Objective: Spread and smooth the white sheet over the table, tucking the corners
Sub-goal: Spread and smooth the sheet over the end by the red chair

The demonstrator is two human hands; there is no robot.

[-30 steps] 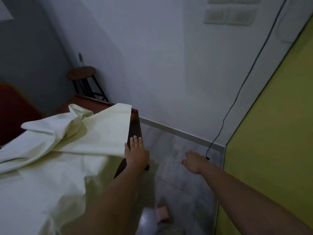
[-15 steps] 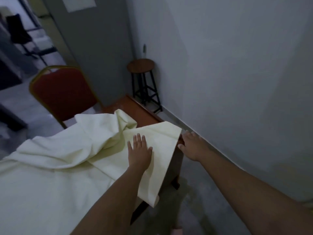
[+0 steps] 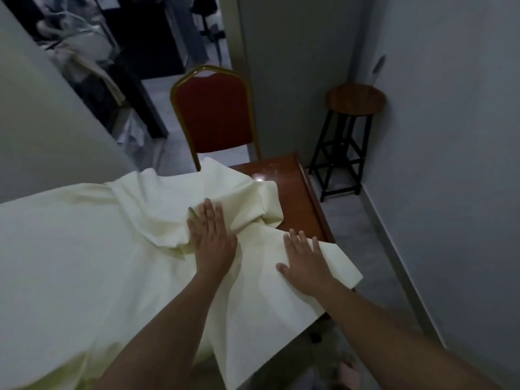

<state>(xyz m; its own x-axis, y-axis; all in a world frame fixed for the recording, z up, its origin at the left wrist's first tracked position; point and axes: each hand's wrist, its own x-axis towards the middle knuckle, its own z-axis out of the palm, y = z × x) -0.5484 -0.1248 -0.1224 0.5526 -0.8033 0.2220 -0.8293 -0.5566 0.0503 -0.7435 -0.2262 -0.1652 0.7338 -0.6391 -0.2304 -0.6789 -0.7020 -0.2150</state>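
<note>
I am pressing both palms flat, fingers open, gripping nothing: left hand (image 3: 212, 237) on the sheet (image 3: 84, 249) bunch, right hand (image 3: 305, 263) near the table (image 3: 298, 192) right edge. Best to be sweeping the bunch toward the bare far-right corner while pinning the near side.

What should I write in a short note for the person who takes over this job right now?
Left hand: flat, palm down, on the bunched folds of the sheet.
Right hand: flat on the sheet near the table's right edge.
Sheet: covers most of the table; the far right corner is bare wood.
Done: the near part is mostly spread.
Left: pull the bunched part over the bare corner, smooth it, tuck the corners. The chair stands behind the table.
</note>
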